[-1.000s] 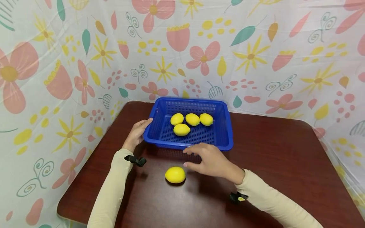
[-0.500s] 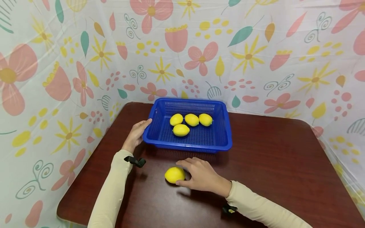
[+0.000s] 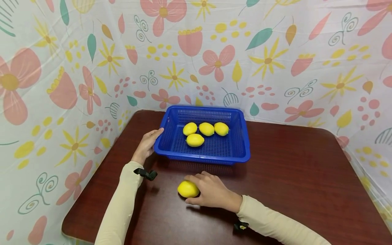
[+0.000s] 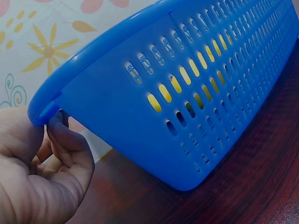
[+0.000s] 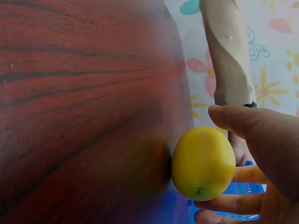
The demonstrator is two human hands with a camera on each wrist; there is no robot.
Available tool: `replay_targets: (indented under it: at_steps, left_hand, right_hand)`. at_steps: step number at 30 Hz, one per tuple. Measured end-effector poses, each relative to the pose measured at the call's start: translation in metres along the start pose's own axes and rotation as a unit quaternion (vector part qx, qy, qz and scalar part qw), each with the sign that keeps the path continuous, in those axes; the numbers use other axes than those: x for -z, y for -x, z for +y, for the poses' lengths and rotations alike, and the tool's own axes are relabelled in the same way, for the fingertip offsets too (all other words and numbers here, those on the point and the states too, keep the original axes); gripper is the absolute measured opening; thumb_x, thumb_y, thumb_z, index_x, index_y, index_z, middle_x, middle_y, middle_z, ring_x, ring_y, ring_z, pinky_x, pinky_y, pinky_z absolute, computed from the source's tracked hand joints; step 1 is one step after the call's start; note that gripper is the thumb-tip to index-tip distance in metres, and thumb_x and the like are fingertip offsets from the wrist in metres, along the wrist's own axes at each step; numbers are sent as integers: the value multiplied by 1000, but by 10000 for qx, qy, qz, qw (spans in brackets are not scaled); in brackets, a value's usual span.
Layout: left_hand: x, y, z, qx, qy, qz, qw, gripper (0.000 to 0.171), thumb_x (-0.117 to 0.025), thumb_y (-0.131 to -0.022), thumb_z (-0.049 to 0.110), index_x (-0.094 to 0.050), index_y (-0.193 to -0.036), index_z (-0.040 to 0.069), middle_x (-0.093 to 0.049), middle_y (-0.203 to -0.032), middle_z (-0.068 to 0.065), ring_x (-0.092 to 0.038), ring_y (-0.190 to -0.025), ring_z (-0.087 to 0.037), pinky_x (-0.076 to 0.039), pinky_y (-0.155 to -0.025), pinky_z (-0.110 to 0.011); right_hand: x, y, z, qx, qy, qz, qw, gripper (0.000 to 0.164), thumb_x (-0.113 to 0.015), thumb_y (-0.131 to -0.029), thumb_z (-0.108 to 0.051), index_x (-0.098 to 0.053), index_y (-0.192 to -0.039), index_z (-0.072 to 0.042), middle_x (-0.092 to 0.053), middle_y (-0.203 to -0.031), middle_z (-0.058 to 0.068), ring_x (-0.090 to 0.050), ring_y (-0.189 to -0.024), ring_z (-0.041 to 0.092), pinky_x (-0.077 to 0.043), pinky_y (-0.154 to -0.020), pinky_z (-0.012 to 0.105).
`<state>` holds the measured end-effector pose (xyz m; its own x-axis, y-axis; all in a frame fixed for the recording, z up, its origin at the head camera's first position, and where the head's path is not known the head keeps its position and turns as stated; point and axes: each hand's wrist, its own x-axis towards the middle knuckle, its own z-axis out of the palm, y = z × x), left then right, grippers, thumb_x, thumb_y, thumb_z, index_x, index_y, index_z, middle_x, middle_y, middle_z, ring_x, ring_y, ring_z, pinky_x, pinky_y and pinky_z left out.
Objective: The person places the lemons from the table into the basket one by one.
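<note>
In the head view, my left hand point(image 3: 147, 144) grips the left rim of a blue plastic basket point(image 3: 202, 158). The left wrist view shows its fingers point(image 4: 70, 149) curled beneath the rim. Several yellow lemons point(image 3: 195, 140) lie inside the basket, grouped toward its middle. One more lemon point(image 3: 187, 189) rests on the table in front of it. My right hand point(image 3: 211, 190) surrounds that lemon from the right, fingers over its far side and thumb at its near side. In the right wrist view, a small gap shows between the thumb point(image 5: 229, 116) and the lemon.
A dark red-brown wooden table point(image 3: 291, 170) carries everything. Behind it and to the left hangs a white floral cloth point(image 3: 269, 85), close to the basket's back. Black straps point(image 3: 146, 173) circle both sleeved wrists.
My right hand has come down and left from near the basket's front rim to the lone lemon, its fingers now around it. The left hand keeps its grip on the basket.
</note>
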<state>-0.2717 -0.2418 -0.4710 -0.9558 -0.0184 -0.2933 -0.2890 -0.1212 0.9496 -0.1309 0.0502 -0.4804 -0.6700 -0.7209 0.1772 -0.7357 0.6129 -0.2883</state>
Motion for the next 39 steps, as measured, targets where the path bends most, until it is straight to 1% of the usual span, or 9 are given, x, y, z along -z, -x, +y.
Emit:
replay_targets:
  at_steps: [3, 9, 18, 24, 28, 31, 33, 36, 39]
  left_hand:
    - [0, 0, 0, -6, -6, -26, 10000, 36, -67, -99, 45, -62, -111, 11, -72, -90, 0, -72, -77, -12, -60, -66, -27]
    - [0, 1, 0, -12, -30, -86, 10000, 39, -67, -99, 45, -61, -116, 10, -72, -91, 0, -72, -78, -12, -61, -67, -27]
    - [-2, 1, -1, -10, 2, -25, 10000, 34, -66, -100, 44, -63, -109, 12, -72, -88, 0, -72, -75, -12, -60, -65, -27]
    - [-2, 0, -1, 2, 30, -26, 10000, 33, -67, -99, 44, -63, -109, 12, -72, -88, 0, -72, -75, -12, -60, -65, -26]
    - [-2, 0, 0, 24, -53, -49, 10000, 38, -67, -99, 46, -62, -111, 11, -71, -90, 0, -72, -78, -13, -61, -67, -28]
    - [-1, 0, 2, 55, -97, -101, 9999, 42, -66, -99, 48, -61, -116, 10, -71, -92, 0, -72, -80, -14, -61, -69, -28]
    - [0, 1, 4, 115, -112, -129, 9998, 42, -65, -100, 46, -61, -119, 9, -71, -95, -2, -72, -83, -15, -62, -72, -30]
    - [0, 1, 4, 89, -105, -104, 9999, 41, -67, -99, 46, -62, -117, 9, -71, -93, -1, -72, -81, -14, -61, -71, -29]
    - [1, 1, 3, 22, -171, -42, 9998, 40, -67, -99, 46, -63, -113, 9, -71, -92, -1, -72, -79, -13, -61, -69, -28]
  right_hand:
    - [-2, -1, 0, 87, 93, 17, 9999, 66, -81, -81, -59, -65, -133, -21, -72, -106, -2, -58, -86, 14, -52, -68, 25]
    - [-4, -2, 0, 177, 242, 188, 9994, 55, -83, -82, -52, -70, -125, -21, -72, -102, -2, -56, -81, 14, -52, -65, 25]
    - [-7, -2, 2, 96, 62, 257, 9996, 53, -83, -82, -50, -70, -124, -21, -73, -102, -2, -54, -82, 13, -50, -63, 24]
    - [-5, -1, 2, 65, -55, 244, 9997, 52, -81, -83, -52, -71, -125, -23, -73, -100, -4, -52, -83, 12, -48, -64, 22]
    - [5, 0, -1, 34, -231, 292, 9993, 52, -83, -82, -51, -71, -124, -23, -73, -100, -6, -53, -83, 11, -48, -65, 23]
    - [18, 2, -4, -37, -445, 292, 9986, 53, -85, -81, -49, -71, -124, -22, -73, -103, -7, -54, -84, 11, -49, -65, 23]
    - [28, 3, -5, -64, -542, 266, 9982, 53, -84, -81, -49, -72, -125, -23, -74, -106, -9, -54, -85, 10, -49, -66, 23]
    - [44, 4, -4, -71, -602, 242, 9979, 53, -83, -82, -51, -72, -126, -23, -73, -110, -12, -54, -85, 10, -47, -66, 23]
    - [59, 4, -1, -49, -624, 296, 9976, 54, -83, -82, -52, -72, -126, -22, -73, -110, -12, -54, -84, 10, -46, -66, 22]
